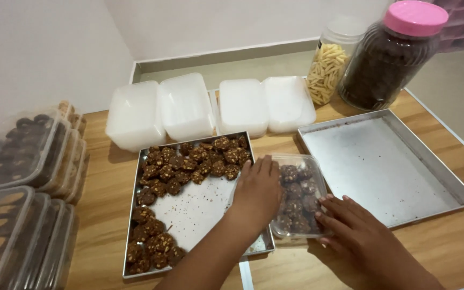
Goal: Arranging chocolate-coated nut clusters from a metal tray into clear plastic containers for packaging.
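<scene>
Wooden worktop (pixel 108 204) seen from above. Left hand (pixel 257 189) lies palm down, fingers together and slightly curled, over the seam between a metal baking tray (pixel 200 215) and a small clear plastic container (pixel 298 197); fingertips touch the container's left rim, nothing clamped that I can see. Right hand (pixel 350 228) rests at the container's lower right corner, fingers spread a little and flat against its edge, holding nothing. The container sits on the worktop just right of the baking tray, touching or nearly touching it, and is packed with dark brown cookies (pixel 296 190) in rows. The baking tray carries more of the same cookies, flecked with pale bits: a band along its top edge (pixel 194 161) and a cluster down the left side to the lower left corner (pixel 149 241); its middle and right part are bare paper with crumbs. To the right, a second metal tray (pixel 388 166) holds only crumbs. Behind the trays, four white plastic boxes (pixel 210 107) stand upside down in a row. At the back right, a jar of pale stick snacks (pixel 331 62) stands beside a large dark jar with a pink lid (pixel 393 56). At far left, stacks of lidded clear containers (pixel 22 198) hold dark and light cookies.
</scene>
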